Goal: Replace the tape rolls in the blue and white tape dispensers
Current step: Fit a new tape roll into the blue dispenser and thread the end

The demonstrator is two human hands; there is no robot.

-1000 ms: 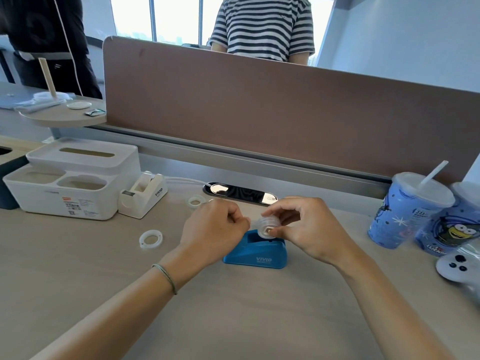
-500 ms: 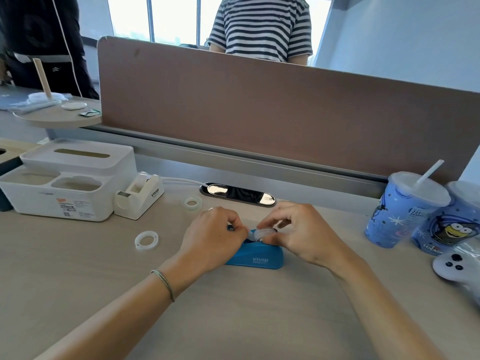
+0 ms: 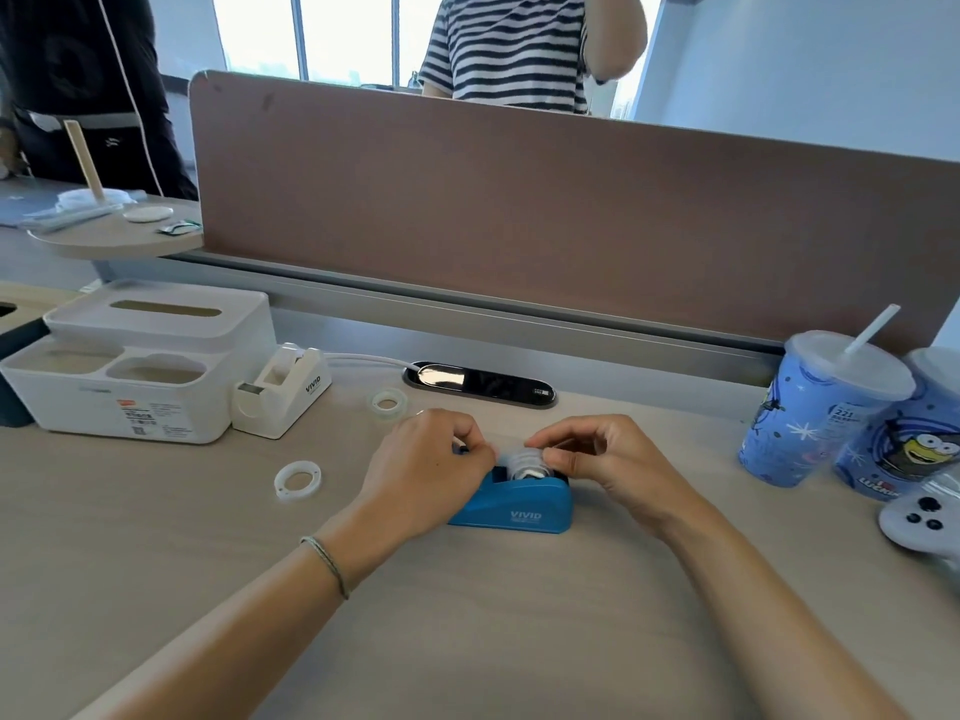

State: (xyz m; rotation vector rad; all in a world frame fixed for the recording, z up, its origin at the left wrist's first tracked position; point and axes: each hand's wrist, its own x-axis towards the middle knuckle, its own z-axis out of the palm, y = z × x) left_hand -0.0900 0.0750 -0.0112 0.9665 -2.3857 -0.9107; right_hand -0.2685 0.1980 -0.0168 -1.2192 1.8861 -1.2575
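The blue tape dispenser [image 3: 519, 506] stands on the desk between my hands. A clear tape roll [image 3: 525, 464] sits in its cradle. My right hand [image 3: 608, 459] pinches the roll from the right. My left hand [image 3: 431, 470] is closed at the dispenser's left end, touching the roll's left side; what its fingertips hold is hidden. The white tape dispenser [image 3: 283, 394] stands at the left by a white organiser. A loose clear tape roll [image 3: 387, 403] lies behind my left hand. An empty white core ring [image 3: 297, 479] lies further left.
A white tissue-box organiser [image 3: 130, 361] sits at the far left. Two blue cups with lids [image 3: 826, 407] and a white game controller [image 3: 919, 522] crowd the right edge. A brown partition [image 3: 519, 210] and a cable port [image 3: 478, 381] close the back. Two persons stand beyond the partition.
The tape roll went from held above the blue dispenser down into its cradle. Both hands lowered with it and stay at the dispenser.
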